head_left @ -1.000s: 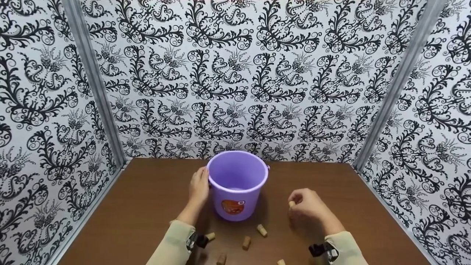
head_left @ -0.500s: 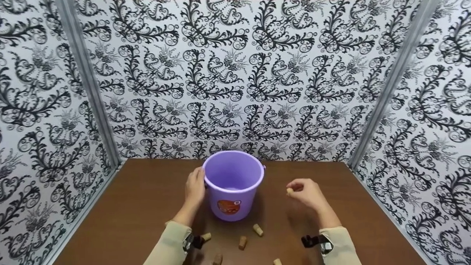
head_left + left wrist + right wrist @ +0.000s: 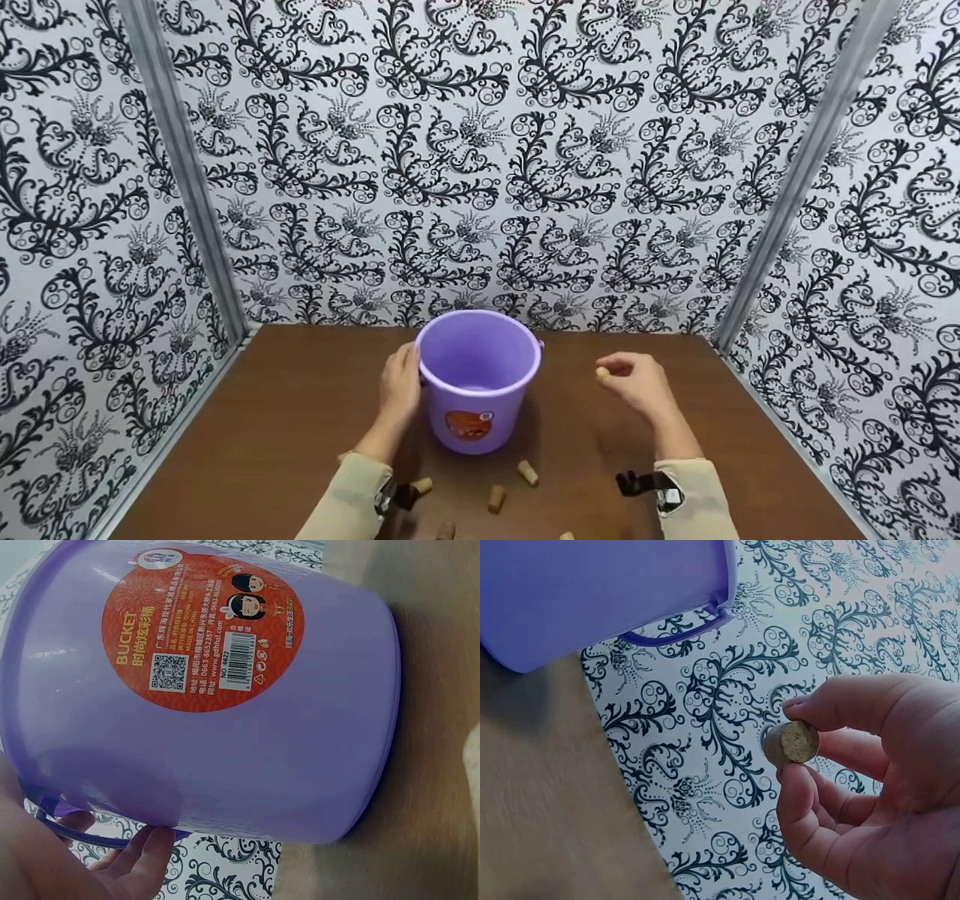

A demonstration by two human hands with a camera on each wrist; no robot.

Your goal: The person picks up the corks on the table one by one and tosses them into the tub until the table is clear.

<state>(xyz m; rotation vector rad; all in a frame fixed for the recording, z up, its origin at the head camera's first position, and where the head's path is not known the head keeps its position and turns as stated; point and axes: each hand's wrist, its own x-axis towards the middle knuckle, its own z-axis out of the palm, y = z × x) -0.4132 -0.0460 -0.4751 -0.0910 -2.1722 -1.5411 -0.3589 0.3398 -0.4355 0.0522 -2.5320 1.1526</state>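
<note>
One cork is up, right hand pinching it outside bucket, left hand gripping bucket; at least five others lie untaken on tabletop.

bucket: 1 | corks: at least 6 | sleeves: 2 | table: 1

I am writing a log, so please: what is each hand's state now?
Left hand: holding the purple bucket near its rim.
Right hand: pinching a cork.

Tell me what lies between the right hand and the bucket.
In the head view, only bare brown tabletop shows between the right hand and the purple bucket.
</note>
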